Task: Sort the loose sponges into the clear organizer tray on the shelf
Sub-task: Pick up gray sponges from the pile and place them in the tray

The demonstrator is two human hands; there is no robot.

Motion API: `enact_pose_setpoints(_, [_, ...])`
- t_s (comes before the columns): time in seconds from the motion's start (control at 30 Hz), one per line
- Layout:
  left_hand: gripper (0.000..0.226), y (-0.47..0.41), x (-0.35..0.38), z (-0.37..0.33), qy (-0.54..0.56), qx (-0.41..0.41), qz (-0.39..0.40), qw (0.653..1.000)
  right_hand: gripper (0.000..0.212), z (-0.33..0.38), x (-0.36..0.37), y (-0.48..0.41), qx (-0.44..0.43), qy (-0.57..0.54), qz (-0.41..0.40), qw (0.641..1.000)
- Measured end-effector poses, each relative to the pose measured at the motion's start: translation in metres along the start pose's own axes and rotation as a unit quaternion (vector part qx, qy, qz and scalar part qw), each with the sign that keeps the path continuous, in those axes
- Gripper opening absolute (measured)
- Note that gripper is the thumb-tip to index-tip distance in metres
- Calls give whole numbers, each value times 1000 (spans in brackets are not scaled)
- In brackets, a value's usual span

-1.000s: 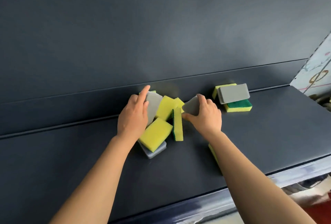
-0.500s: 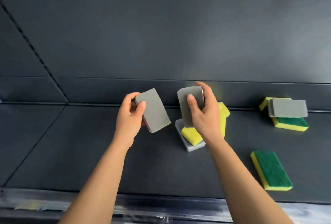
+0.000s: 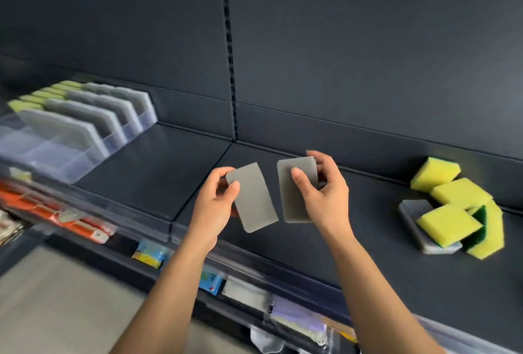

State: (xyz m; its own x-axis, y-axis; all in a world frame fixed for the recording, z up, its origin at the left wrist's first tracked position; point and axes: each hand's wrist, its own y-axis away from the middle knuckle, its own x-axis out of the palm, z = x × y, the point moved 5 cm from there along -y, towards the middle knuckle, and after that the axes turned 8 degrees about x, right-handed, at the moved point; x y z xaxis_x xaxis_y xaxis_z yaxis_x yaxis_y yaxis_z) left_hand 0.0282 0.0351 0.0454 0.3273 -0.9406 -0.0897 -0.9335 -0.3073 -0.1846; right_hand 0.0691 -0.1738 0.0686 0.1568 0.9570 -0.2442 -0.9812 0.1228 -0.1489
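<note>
My left hand (image 3: 218,206) grips a flat grey sponge (image 3: 254,198) above the dark shelf (image 3: 158,161). Close beside it, my right hand (image 3: 322,198) holds a second grey sponge (image 3: 291,183) upright. The clear organizer tray (image 3: 65,152) stands at the far left of the shelf, with several grey sponges (image 3: 85,118) on edge in its slots and yellow ones (image 3: 42,96) behind them. A loose pile of yellow-green sponges (image 3: 458,212) lies at the right on top of a grey one (image 3: 413,212).
The shelf's back panel (image 3: 339,56) rises behind, with a slotted upright (image 3: 229,50) at its seam. A lower shelf holds packaged goods: orange packs (image 3: 56,215), blue packs (image 3: 150,254) and white-purple packs (image 3: 283,311). Grey floor (image 3: 56,311) is at lower left.
Both hands have lifted a grey sponge each out of the pile and carried them leftwards. My view has swung left, bringing the organizer tray in and pushing the pile to the right.
</note>
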Motion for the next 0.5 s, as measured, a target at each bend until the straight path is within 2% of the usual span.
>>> enact_pose_setpoints(0.27, [21, 10, -137, 27, 3, -15, -53, 998, 32, 28, 133, 42, -9, -30, 61, 998])
enact_pose_setpoints(0.5, [21, 16, -234, 44, 0, -29, -107, 994, 35, 55, 226, 67, -31, -2, 112, 993])
